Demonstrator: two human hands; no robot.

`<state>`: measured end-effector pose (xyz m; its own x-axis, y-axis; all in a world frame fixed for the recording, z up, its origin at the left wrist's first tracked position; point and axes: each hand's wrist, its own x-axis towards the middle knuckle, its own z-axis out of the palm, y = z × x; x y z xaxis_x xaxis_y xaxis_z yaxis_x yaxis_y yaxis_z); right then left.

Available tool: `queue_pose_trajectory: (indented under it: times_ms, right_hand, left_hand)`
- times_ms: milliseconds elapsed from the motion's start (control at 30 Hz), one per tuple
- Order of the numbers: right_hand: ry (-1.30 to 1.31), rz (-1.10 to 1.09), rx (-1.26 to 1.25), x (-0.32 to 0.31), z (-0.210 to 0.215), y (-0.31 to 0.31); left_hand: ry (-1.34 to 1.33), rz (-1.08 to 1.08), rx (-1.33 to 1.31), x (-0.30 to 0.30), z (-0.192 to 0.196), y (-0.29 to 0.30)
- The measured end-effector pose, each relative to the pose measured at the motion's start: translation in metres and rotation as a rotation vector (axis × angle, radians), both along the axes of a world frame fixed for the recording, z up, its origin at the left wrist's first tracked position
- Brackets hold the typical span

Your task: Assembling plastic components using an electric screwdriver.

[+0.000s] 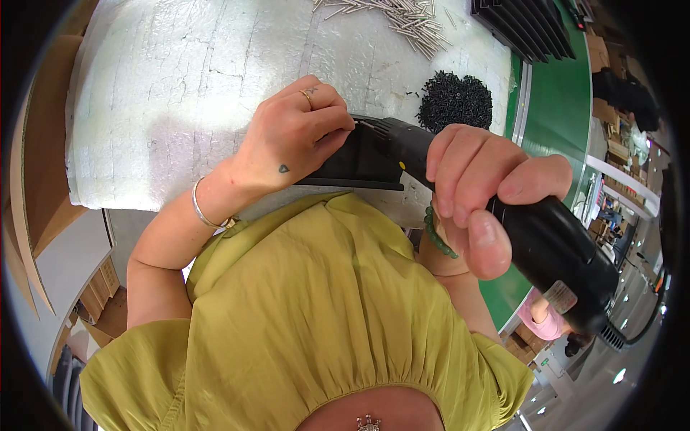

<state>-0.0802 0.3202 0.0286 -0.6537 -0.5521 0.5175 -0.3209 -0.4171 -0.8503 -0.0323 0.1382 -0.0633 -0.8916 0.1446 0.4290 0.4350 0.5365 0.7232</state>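
My right hand grips the body of a black electric screwdriver, whose nose points left toward a black plastic part. My left hand is closed over the top left of that part and holds it against the white foam-covered bench. The screwdriver's tip is hidden between my left fingers and the part. A ring, a silver bangle and a green bead bracelet show on my hands and wrists.
A heap of small black screws lies just beyond the part. Several thin metal pins are scattered at the far edge. Black ribbed parts are stacked at the top right beside a green conveyor. Cardboard stands at left.
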Motion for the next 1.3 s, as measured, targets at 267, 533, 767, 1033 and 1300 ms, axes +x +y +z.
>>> queue_pose_trajectory:
  times_ms: [267, 533, 767, 1033, 1300]
  right_hand:
    - [0.032, 0.06, 0.056, 0.0, 0.006, 0.002]
    - [-0.011, -0.019, -0.075, 0.0, 0.021, 0.015]
    - [-0.059, -0.038, -0.154, 0.007, 0.03, 0.02]
    - [-0.044, -0.031, -0.218, 0.015, 0.037, 0.023]
    - [-0.026, -0.061, -0.267, 0.019, 0.04, 0.026]
  left_hand:
    - [0.011, 0.025, 0.018, 0.002, -0.002, 0.0]
    - [-0.043, 0.025, -0.002, 0.004, 0.016, -0.011]
    - [-0.073, -0.035, 0.151, 0.003, 0.032, 0.004]
    - [-0.021, -0.097, 0.098, 0.001, 0.03, 0.004]
    - [-0.004, -0.142, 0.292, 0.002, 0.029, 0.013]
